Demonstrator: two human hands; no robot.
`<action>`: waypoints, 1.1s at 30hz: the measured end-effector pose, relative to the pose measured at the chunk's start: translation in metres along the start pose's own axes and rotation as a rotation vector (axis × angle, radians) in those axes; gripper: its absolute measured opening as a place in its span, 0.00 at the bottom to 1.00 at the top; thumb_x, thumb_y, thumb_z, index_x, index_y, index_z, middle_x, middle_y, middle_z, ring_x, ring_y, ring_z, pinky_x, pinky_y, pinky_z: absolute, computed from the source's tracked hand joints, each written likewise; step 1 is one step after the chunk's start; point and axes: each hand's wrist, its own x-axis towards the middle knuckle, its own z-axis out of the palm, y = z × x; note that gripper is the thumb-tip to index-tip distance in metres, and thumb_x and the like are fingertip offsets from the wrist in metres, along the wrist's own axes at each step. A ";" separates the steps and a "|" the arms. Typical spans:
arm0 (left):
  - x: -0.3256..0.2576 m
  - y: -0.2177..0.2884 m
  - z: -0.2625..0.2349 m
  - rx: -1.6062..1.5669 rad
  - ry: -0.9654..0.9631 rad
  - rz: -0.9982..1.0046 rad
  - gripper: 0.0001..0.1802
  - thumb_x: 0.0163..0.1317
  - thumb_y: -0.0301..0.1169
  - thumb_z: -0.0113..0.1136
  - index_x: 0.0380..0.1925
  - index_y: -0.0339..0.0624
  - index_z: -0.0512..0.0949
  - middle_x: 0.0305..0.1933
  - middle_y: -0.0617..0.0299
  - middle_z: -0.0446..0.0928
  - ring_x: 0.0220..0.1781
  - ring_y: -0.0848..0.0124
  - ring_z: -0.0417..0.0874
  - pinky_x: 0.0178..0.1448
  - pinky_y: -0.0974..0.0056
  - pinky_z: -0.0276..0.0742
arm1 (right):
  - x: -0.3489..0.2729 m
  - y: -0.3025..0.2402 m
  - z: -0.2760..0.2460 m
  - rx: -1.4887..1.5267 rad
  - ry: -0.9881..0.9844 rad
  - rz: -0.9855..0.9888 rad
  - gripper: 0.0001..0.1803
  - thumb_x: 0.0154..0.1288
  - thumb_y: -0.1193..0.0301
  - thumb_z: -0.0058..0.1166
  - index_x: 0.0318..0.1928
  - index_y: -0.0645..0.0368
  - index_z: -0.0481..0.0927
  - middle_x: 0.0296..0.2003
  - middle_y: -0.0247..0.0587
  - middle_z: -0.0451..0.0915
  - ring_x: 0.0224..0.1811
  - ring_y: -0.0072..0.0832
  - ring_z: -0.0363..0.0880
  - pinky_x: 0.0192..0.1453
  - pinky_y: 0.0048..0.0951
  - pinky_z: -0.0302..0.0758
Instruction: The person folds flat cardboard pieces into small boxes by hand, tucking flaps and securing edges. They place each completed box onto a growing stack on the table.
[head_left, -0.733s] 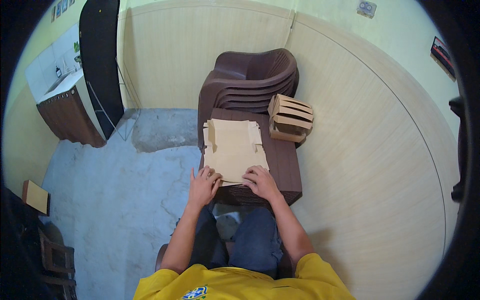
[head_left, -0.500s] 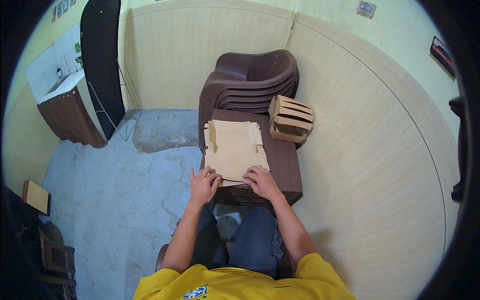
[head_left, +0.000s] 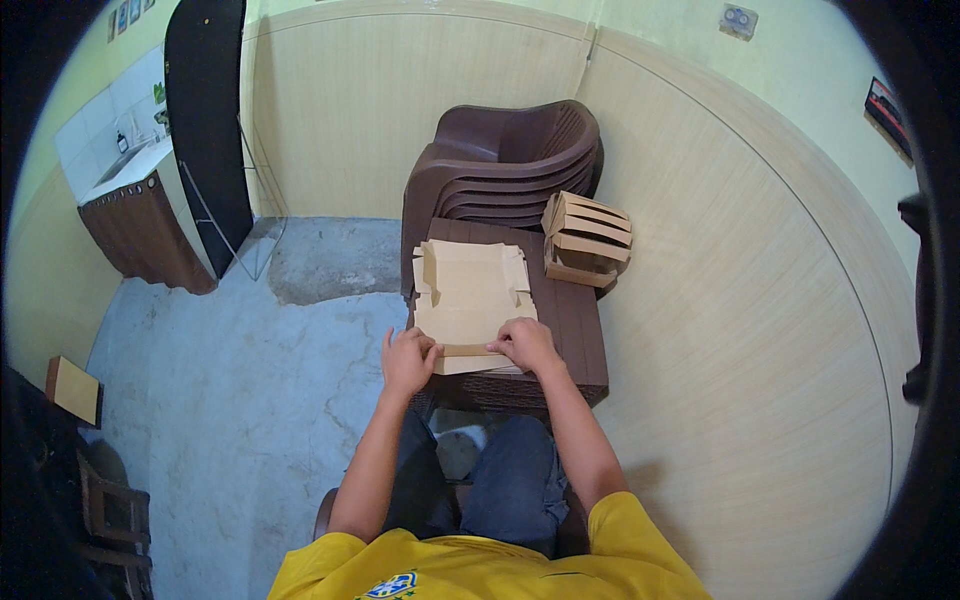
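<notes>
A flat tan cardboard box blank [head_left: 475, 300] lies on the brown slatted table [head_left: 572, 330] in front of me, its far side and far corner flaps standing partly up. My left hand [head_left: 408, 360] pinches the left end of its near flap, fingers curled over the edge. At the right end of the same flap, my right hand [head_left: 526, 344] grips with thumb and fingers. Between the two hands the flap is bent upward along a crease. Beneath it, the edge of another cardboard sheet [head_left: 470, 366] shows toward me.
Several folded cardboard boxes [head_left: 588, 240] stand at the table's far right, against the wood-panelled wall [head_left: 740, 300]. Stacked brown plastic chairs [head_left: 510, 165] rise behind the table. Farther left are a black ironing board [head_left: 208, 130] and a sink counter [head_left: 140, 165].
The near flap, lying almost flat before, is now bent up along its crease. Both hands have shifted slightly away from me, with the fingers closed on the flap's edge.
</notes>
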 end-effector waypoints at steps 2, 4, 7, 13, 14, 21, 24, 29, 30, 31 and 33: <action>0.009 -0.007 0.001 -0.066 -0.009 -0.035 0.13 0.64 0.41 0.74 0.34 0.42 0.91 0.41 0.58 0.85 0.55 0.54 0.84 0.80 0.41 0.65 | 0.005 0.001 -0.005 -0.047 -0.003 0.118 0.23 0.56 0.46 0.79 0.34 0.53 0.91 0.36 0.39 0.89 0.42 0.41 0.88 0.48 0.46 0.83; 0.012 -0.013 0.004 -0.163 -0.013 -0.065 0.13 0.60 0.40 0.77 0.36 0.42 0.91 0.44 0.55 0.85 0.56 0.53 0.84 0.76 0.43 0.69 | 0.005 0.002 -0.006 -0.002 0.056 0.166 0.26 0.50 0.45 0.82 0.33 0.54 0.90 0.35 0.38 0.89 0.40 0.40 0.88 0.46 0.45 0.83; 0.008 -0.014 0.012 -0.374 0.144 -0.102 0.18 0.57 0.40 0.79 0.45 0.45 0.91 0.59 0.50 0.81 0.64 0.50 0.80 0.72 0.43 0.72 | 0.004 0.003 -0.003 0.057 0.093 0.201 0.27 0.48 0.46 0.84 0.35 0.54 0.89 0.37 0.37 0.88 0.44 0.39 0.87 0.51 0.45 0.81; -0.008 -0.003 0.035 -0.342 0.401 -0.149 0.26 0.56 0.37 0.81 0.57 0.59 0.90 0.81 0.44 0.61 0.83 0.43 0.60 0.84 0.37 0.55 | -0.012 -0.033 0.036 -0.150 0.570 0.187 0.22 0.53 0.52 0.82 0.41 0.49 0.87 0.48 0.38 0.81 0.61 0.42 0.74 0.66 0.50 0.68; -0.009 -0.003 0.037 -0.295 0.382 -0.142 0.24 0.56 0.38 0.80 0.56 0.62 0.91 0.82 0.46 0.62 0.84 0.43 0.60 0.85 0.35 0.53 | -0.014 -0.046 0.046 -0.190 0.638 0.215 0.21 0.54 0.52 0.81 0.40 0.48 0.86 0.49 0.38 0.79 0.62 0.43 0.72 0.67 0.50 0.66; -0.011 -0.015 0.045 -0.265 0.231 -0.200 0.08 0.61 0.43 0.77 0.41 0.69 0.96 0.82 0.61 0.71 0.87 0.44 0.57 0.86 0.31 0.46 | -0.012 -0.099 0.075 0.057 0.501 0.393 0.31 0.51 0.38 0.79 0.31 0.52 0.84 0.43 0.40 0.82 0.58 0.45 0.73 0.61 0.52 0.63; -0.008 -0.022 0.043 -0.293 0.226 -0.129 0.10 0.60 0.42 0.79 0.43 0.65 0.96 0.82 0.58 0.70 0.86 0.47 0.61 0.87 0.34 0.47 | -0.009 -0.093 0.071 0.026 0.453 0.449 0.32 0.48 0.37 0.79 0.33 0.53 0.89 0.45 0.40 0.86 0.59 0.45 0.76 0.63 0.53 0.64; -0.006 -0.028 0.040 -0.528 0.199 -0.136 0.12 0.61 0.37 0.79 0.44 0.53 0.95 0.80 0.47 0.72 0.82 0.48 0.69 0.82 0.47 0.68 | -0.006 -0.036 0.043 -0.055 0.415 0.592 0.32 0.48 0.37 0.79 0.33 0.54 0.92 0.44 0.42 0.89 0.57 0.46 0.79 0.59 0.54 0.68; -0.007 -0.028 0.041 -0.577 0.174 -0.163 0.12 0.61 0.35 0.79 0.44 0.51 0.95 0.80 0.46 0.71 0.82 0.48 0.70 0.80 0.48 0.70 | -0.008 -0.020 0.036 -0.078 0.435 0.614 0.32 0.48 0.37 0.79 0.32 0.54 0.92 0.43 0.43 0.89 0.56 0.46 0.80 0.58 0.55 0.68; -0.006 -0.028 0.041 -0.601 0.203 -0.134 0.11 0.61 0.35 0.78 0.44 0.50 0.95 0.80 0.46 0.71 0.82 0.48 0.71 0.80 0.48 0.71 | -0.005 -0.006 0.029 -0.105 0.432 0.652 0.32 0.49 0.37 0.79 0.31 0.54 0.92 0.42 0.43 0.90 0.55 0.46 0.81 0.57 0.55 0.69; -0.008 -0.026 0.042 -0.636 0.195 -0.156 0.11 0.62 0.35 0.78 0.43 0.49 0.94 0.80 0.45 0.71 0.81 0.47 0.72 0.80 0.49 0.71 | -0.002 0.019 0.019 -0.083 0.432 0.687 0.32 0.49 0.36 0.79 0.30 0.54 0.92 0.42 0.43 0.89 0.54 0.47 0.81 0.58 0.55 0.69</action>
